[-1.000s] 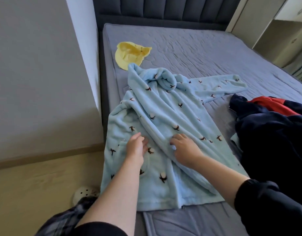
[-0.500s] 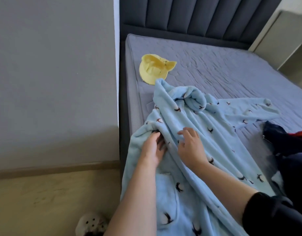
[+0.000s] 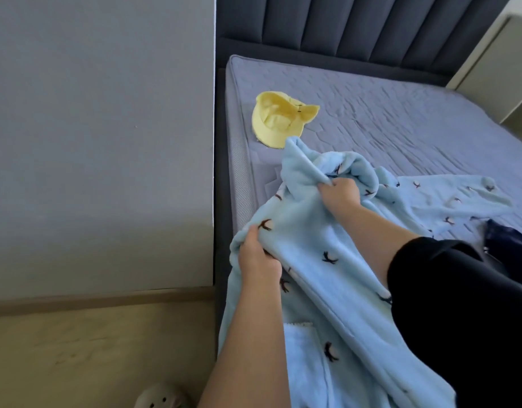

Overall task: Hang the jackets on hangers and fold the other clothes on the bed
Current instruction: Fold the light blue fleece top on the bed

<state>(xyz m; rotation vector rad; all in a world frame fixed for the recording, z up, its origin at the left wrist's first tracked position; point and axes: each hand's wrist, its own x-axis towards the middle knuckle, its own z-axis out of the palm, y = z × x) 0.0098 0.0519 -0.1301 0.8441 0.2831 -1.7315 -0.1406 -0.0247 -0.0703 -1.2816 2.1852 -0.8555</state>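
Head camera looked down on a light blue fleece robe [image 3: 327,260] printed with small dark sprigs, which lay along the left edge of the bed [image 3: 401,113], its lower part hanging off the near side and one sleeve spread flat to the right. The left hand [image 3: 258,257] was closed on a bunched fold at the robe's left shoulder, fingers curled under the cloth and thumb on top. The right hand [image 3: 339,194], reaching out of a black sleeve [image 3: 460,304], gripped the fabric near the collar, where the hood stood up in a rumpled heap. A patch pocket showed low on the robe's front. Just beyond the hood, a yellow cap [image 3: 278,122] rested upturned on the grey quilted mattress cover, near the padded dark headboard [image 3: 357,30]. A navy garment [image 3: 507,242] lay at the right edge, touching the robe's spread sleeve. Beside the bed, a pale perforated clog [image 3: 159,397] sat on the floor [image 3: 91,348].
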